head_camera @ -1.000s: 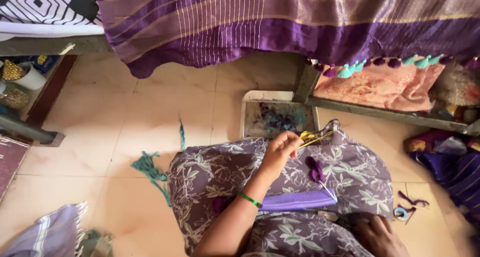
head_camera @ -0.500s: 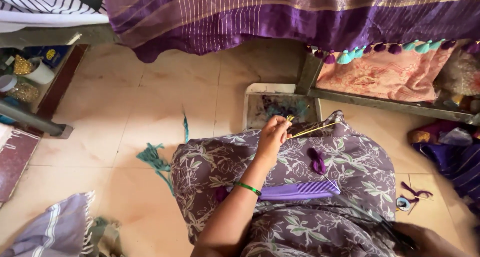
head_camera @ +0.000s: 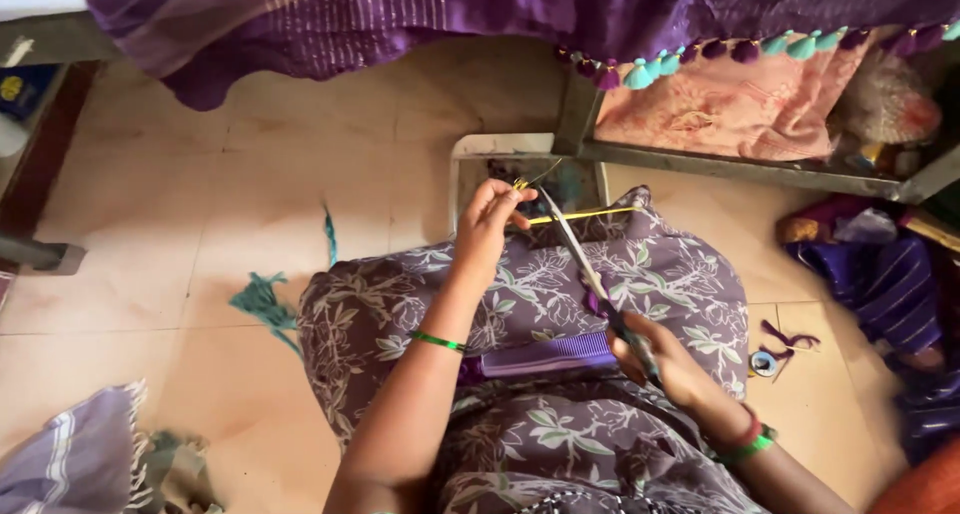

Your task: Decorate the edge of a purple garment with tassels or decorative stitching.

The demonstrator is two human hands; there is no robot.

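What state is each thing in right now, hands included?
Left hand: fingers pinched on yellow thread, pulling it taut.
Right hand: gripping scissors, blades reaching the thread.
Comb: lying flat on the lap.
Tray: on the floor, partly hidden.
Tassels: hanging from the purple cloth's edge.

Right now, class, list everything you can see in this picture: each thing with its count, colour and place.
Yellow threads: bundle, pulled taut over the knee.
Scissors: one, metal, blades at the threads.
Tray: one, pale, on the floor ahead.
Comb: one, purple, on the lap.
Tassels: row, teal and purple, along the hanging cloth's edge.
Teal thread scraps: floor, left.
Left hand: pinches the threads.
Right hand: holds the scissors.
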